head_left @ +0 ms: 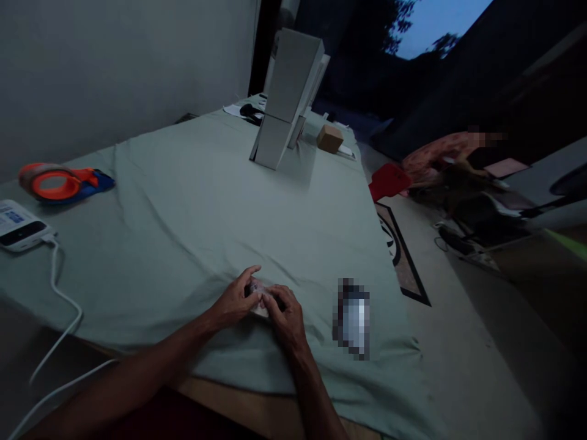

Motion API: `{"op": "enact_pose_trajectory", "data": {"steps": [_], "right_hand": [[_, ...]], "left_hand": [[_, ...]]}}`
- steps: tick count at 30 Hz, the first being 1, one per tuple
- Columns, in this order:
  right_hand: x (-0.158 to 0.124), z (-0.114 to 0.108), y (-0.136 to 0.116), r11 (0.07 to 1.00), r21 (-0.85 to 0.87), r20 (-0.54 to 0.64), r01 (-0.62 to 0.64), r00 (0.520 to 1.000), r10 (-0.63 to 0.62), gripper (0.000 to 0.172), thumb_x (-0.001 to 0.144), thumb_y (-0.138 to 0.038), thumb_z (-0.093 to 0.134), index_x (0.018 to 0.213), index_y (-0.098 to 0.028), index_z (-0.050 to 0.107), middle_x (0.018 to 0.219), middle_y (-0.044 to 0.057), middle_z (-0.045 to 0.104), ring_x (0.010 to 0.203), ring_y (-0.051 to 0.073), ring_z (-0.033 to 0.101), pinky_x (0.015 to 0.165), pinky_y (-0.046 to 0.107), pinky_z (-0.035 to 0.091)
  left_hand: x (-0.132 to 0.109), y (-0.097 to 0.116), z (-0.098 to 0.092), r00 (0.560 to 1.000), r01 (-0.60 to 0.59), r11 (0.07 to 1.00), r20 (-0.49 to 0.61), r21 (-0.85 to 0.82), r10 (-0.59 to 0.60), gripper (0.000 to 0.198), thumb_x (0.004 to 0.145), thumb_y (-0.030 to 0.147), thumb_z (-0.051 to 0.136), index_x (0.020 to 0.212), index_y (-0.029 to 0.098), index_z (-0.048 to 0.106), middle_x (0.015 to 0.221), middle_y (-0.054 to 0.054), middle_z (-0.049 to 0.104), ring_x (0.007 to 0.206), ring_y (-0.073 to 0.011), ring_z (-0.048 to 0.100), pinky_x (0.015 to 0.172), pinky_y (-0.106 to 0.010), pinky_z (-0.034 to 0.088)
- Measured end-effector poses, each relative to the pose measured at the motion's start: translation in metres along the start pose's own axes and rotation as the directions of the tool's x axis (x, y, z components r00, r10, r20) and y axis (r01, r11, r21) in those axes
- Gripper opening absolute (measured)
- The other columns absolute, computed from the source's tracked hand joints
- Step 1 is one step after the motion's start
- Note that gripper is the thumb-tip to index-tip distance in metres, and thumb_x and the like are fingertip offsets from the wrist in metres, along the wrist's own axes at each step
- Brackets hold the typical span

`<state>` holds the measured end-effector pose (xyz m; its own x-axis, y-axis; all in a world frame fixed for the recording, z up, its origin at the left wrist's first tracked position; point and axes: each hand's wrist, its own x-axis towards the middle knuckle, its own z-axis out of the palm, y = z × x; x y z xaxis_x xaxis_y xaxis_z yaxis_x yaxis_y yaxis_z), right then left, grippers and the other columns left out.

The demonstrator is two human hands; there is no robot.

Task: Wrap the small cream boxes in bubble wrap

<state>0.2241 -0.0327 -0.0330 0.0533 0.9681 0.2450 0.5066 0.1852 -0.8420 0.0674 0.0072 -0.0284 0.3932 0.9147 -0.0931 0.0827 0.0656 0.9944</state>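
Near the front edge of the cloth-covered table, my two hands meet over a small pale object [260, 310] that looks partly shiny, perhaps wrapped in clear plastic. My left hand [237, 300] grips its left side, with thumb and fingers curled and one finger sticking out beyond it. From the right, my right hand [288, 315] closes on the same object, its thumb pressed close to the left thumb. Fingers cover much of the object, and the dim light hides its exact kind. To the right of my hands lies a blurred-out dark and pale item [356, 321].
An orange and blue tape dispenser [57, 185] lies at the left. Nearer is a white device [21, 235] with a white cable [68, 299]. Tall white boxes [293, 85] and a small brown box [329, 139] stand farther back. A red chair [389, 181] is beyond the right edge.
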Motion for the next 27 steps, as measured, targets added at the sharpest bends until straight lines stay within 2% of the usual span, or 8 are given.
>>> {"op": "enact_pose_trajectory", "data": {"steps": [3, 9, 17, 20, 24, 27], "right_hand": [[0.005, 0.002, 0.0, 1.0, -0.011, -0.028, -0.001, 1.0, 0.0, 0.014, 0.085, -0.031, 0.06, 0.083, -0.021, 0.07, 0.087, 0.005, 0.067, 0.086, 0.019, 0.06, 0.078, 0.031, 0.046], [0.011, 0.005, -0.002, 0.999, -0.006, -0.041, 0.034, 0.999, -0.034, 0.013, 0.085, -0.028, 0.06, 0.081, -0.021, 0.07, 0.081, 0.003, 0.066, 0.079, 0.018, 0.061, 0.073, 0.03, 0.048], [0.009, 0.005, -0.003, 0.99, -0.054, -0.057, 0.128, 0.99, -0.131, 0.014, 0.085, -0.023, 0.058, 0.086, -0.024, 0.072, 0.087, 0.004, 0.065, 0.084, 0.018, 0.062, 0.076, 0.032, 0.049], [0.003, -0.004, -0.005, 0.96, -0.167, 0.031, 0.223, 0.975, -0.221, 0.015, 0.087, -0.024, 0.058, 0.092, -0.025, 0.072, 0.093, 0.005, 0.067, 0.089, 0.02, 0.063, 0.08, 0.035, 0.047], [-0.005, -0.018, -0.008, 0.838, -0.377, 0.207, 0.394, 0.918, -0.338, 0.028, 0.088, -0.026, 0.058, 0.116, -0.025, 0.064, 0.112, 0.009, 0.065, 0.102, 0.023, 0.06, 0.085, 0.039, 0.045], [-0.007, -0.018, -0.006, 0.782, -0.443, 0.24, 0.438, 0.899, -0.368, 0.028, 0.088, -0.027, 0.058, 0.115, -0.024, 0.062, 0.112, 0.009, 0.064, 0.104, 0.024, 0.058, 0.085, 0.04, 0.045]], "left_hand": [[0.002, -0.001, -0.001, 1.0, -0.011, 1.0, -0.02, -0.018, 0.011, 0.063, 0.075, 0.025, 0.055, 0.136, 0.016, 0.04, 0.094, -0.002, 0.059, 0.078, -0.0133, 0.056, 0.073, -0.026, 0.047], [-0.001, -0.003, -0.008, 1.0, 0.027, 0.992, -0.005, -0.126, -0.028, 0.067, 0.072, 0.021, 0.054, 0.137, 0.015, 0.038, 0.108, -0.006, 0.059, 0.086, -0.0142, 0.057, 0.076, -0.027, 0.048], [0.003, 0.001, -0.008, 1.0, 0.025, 0.998, -0.013, -0.065, -0.026, 0.064, 0.071, 0.014, 0.053, 0.134, 0.016, 0.044, 0.101, -0.003, 0.06, 0.081, -0.0125, 0.056, 0.073, -0.024, 0.046], [0.003, 0.003, -0.008, 0.999, 0.034, 0.997, 0.0, -0.072, -0.034, 0.061, 0.072, 0.014, 0.052, 0.132, 0.016, 0.045, 0.102, -0.004, 0.06, 0.08, -0.0126, 0.056, 0.072, -0.025, 0.046], [0.005, 0.003, -0.008, 0.999, 0.045, 0.997, 0.024, -0.055, -0.044, 0.059, 0.074, 0.014, 0.051, 0.132, 0.015, 0.046, 0.102, -0.005, 0.06, 0.08, -0.0131, 0.057, 0.073, -0.025, 0.047], [0.007, 0.001, -0.008, 0.999, 0.028, 1.0, 0.023, 0.002, -0.028, 0.057, 0.076, 0.015, 0.05, 0.133, 0.015, 0.046, 0.105, -0.006, 0.061, 0.083, -0.0146, 0.058, 0.075, -0.027, 0.048]]}}
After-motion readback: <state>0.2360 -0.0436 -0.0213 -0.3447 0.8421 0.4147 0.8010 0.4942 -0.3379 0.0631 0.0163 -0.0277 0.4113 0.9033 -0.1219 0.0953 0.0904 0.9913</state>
